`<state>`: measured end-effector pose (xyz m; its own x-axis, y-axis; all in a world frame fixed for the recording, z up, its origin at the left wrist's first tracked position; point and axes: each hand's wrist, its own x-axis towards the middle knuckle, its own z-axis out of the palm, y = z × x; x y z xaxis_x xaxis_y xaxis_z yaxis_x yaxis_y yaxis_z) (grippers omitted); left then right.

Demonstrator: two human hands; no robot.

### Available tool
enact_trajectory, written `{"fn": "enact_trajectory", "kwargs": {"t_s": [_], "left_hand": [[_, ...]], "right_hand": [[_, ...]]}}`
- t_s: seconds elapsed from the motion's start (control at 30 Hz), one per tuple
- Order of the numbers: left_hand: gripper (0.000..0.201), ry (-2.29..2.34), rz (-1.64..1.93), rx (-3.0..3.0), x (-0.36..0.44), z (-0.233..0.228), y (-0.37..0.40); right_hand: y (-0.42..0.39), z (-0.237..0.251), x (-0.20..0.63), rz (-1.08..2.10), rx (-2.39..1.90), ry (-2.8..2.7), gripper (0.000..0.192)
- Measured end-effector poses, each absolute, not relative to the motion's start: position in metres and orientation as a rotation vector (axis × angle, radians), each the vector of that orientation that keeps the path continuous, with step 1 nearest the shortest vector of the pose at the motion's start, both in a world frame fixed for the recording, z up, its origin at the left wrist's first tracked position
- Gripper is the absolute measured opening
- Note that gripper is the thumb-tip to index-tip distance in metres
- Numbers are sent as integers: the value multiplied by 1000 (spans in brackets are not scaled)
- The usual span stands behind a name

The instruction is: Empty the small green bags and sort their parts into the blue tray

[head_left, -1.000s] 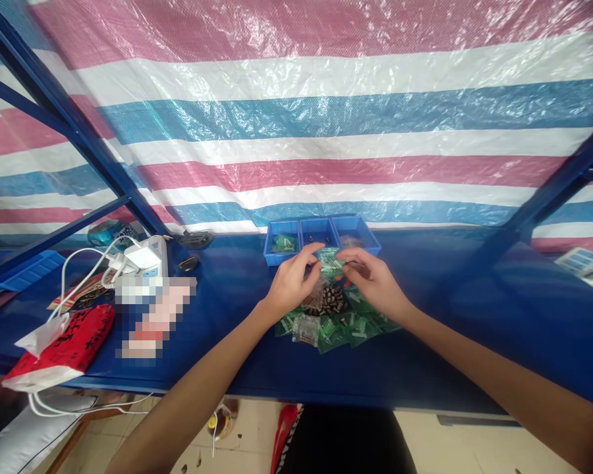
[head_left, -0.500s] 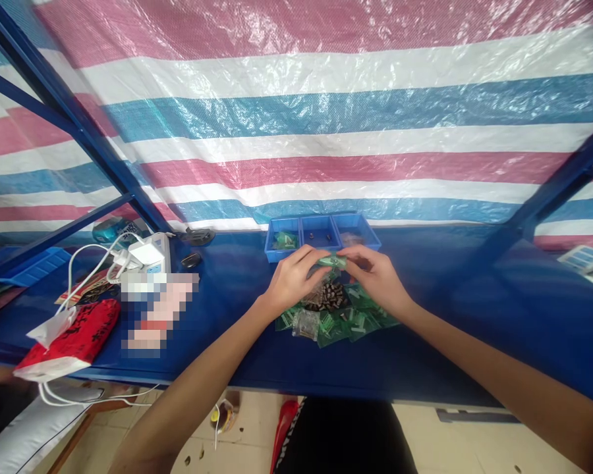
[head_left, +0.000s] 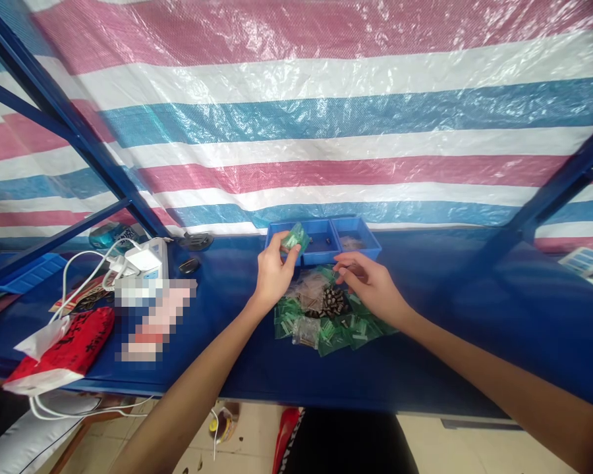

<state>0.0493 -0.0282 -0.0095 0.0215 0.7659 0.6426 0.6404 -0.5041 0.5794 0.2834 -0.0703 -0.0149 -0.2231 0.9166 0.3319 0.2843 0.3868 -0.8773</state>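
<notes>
Between the thumb and fingers of my left hand [head_left: 273, 268] is a small green plastic bag [head_left: 297, 238], raised over the left compartment of the blue divided tray [head_left: 321, 255]. My right hand [head_left: 370, 280] hovers near the tray's front right, its fingers loosely bent and apart, with nothing visible in them. Below both hands lies a heap of dark metallic small parts [head_left: 335, 301]. Clear plastic bags [head_left: 306, 330] and green bags [head_left: 333, 336] of small pieces surround it. A few small parts sit in the tray's middle compartment, and a clear bag [head_left: 352, 243] in the right one.
To the left are a white power strip [head_left: 153, 263] with plugs and cables, a red tissue pack [head_left: 74, 342] and a dark computer mouse [head_left: 189, 265]. Blue metal posts [head_left: 103, 158] flank the blue tabletop [head_left: 454, 309]. A striped plastic sheet [head_left: 326, 131] hangs behind.
Both hands held the green bag above the heap. My right hand has let go and drawn slightly back, while my left hand has carried the bag left and up over the tray.
</notes>
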Motion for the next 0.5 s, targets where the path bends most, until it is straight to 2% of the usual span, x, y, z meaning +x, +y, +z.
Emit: {"fn": "enact_trajectory", "kwargs": {"t_s": [0.17,0.33,0.5], "left_hand": [[41,1591,1478,2123,32,-15,-12],[17,1571,1358,2310,30,-6,-14],[18,1387,1208,2550,45,-8,-27]], "right_hand": [[-71,-15,284,648,-1091,-1816,21],[-71,-11,286,370,-1117,-1960,21],[-63,-26,290,119,-1149,-2327,29]]}}
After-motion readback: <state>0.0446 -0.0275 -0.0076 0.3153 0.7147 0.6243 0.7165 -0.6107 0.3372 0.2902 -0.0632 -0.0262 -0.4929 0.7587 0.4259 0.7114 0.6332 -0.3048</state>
